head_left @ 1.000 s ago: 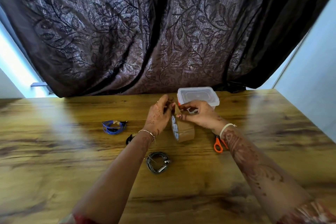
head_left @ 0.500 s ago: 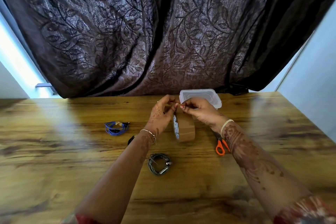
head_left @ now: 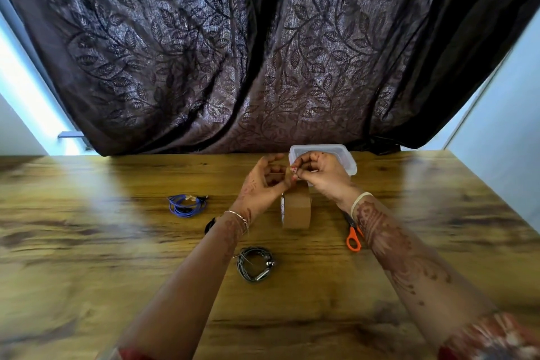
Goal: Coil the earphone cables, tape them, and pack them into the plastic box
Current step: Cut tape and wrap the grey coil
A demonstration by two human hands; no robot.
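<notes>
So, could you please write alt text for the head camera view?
A person's left hand and right hand pinch the top of a brown tape roll standing on edge on a wooden table, before a clear plastic box. A blue earphone coil lies left, a dark grey coil nearer the camera, orange-handled scissors right.

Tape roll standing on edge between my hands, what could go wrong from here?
The tape stands on edge, held only near its top by the left hand while the right hand pinches at its end; a sharp pull might tip or roll it. The scissors lie partly under the right forearm, so grabbing them mid-pull could be awkward.
</notes>
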